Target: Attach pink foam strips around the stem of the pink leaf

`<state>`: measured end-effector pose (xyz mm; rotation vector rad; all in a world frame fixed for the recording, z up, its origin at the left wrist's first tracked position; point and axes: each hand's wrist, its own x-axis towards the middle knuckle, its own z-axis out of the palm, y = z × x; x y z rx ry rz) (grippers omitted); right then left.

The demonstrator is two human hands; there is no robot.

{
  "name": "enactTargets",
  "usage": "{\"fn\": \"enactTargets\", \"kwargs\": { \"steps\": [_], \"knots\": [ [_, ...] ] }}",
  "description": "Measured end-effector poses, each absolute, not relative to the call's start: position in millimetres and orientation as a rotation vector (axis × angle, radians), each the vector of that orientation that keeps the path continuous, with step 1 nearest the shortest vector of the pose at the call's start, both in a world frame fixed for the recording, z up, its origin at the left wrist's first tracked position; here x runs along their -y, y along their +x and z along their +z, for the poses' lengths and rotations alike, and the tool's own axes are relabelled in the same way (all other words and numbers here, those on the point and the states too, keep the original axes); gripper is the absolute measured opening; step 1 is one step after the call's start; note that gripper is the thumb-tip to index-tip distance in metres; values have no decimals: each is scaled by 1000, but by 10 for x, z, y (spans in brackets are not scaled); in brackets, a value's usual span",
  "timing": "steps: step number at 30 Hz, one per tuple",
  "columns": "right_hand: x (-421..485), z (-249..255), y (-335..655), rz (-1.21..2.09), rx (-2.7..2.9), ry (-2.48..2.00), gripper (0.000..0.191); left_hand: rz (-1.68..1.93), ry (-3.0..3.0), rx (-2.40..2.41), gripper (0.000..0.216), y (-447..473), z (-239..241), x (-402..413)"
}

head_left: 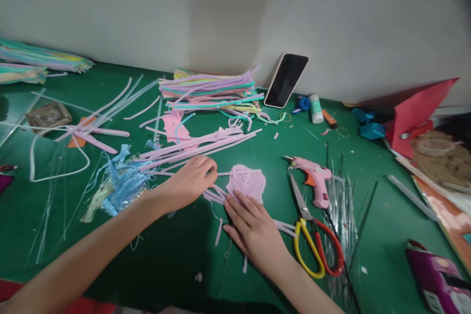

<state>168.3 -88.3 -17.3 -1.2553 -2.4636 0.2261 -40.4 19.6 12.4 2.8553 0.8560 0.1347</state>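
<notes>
My left hand (195, 176) is closed, its fingers pinching a lilac pipe cleaner (223, 173) that runs right across the top of a flat lilac fuzzy shape (253, 184). The fingertips are partly hidden. My right hand (252, 223) lies flat with fingers stretched out, pressing the lower left part of the shape to the table. Short lilac pipe cleaner pieces (215, 195) lie between the two hands, and more poke out beyond the right hand. Behind the left hand rests a row of long pink-lilac pipe cleaners (206, 144).
Right of my right hand lie scissors (304, 211) with red and yellow handles, a pink glue gun (312, 174) and clear plastic strips (340, 206). A blue tassel bundle (127, 181) is at left. Against the wall are a pipe cleaner bundle (209, 86) and a leaning phone (287, 80).
</notes>
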Motion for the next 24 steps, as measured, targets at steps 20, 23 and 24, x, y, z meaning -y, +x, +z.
{"fn": "enactTargets", "kwargs": {
  "steps": [20, 23, 24],
  "knots": [
    [871, -226, 1719, 285, 2529, -1198, 42, -81, 3190, -768, 20, -613, 203, -356],
    [867, -220, 1718, 262, 2547, -1199, 40, -80, 3182, -790, 12, -604, 224, -324],
    [866, -216, 1717, 252, 2555, -1199, 40, -94, 3176, -787, 12, -595, 233, -318]
  ]
}}
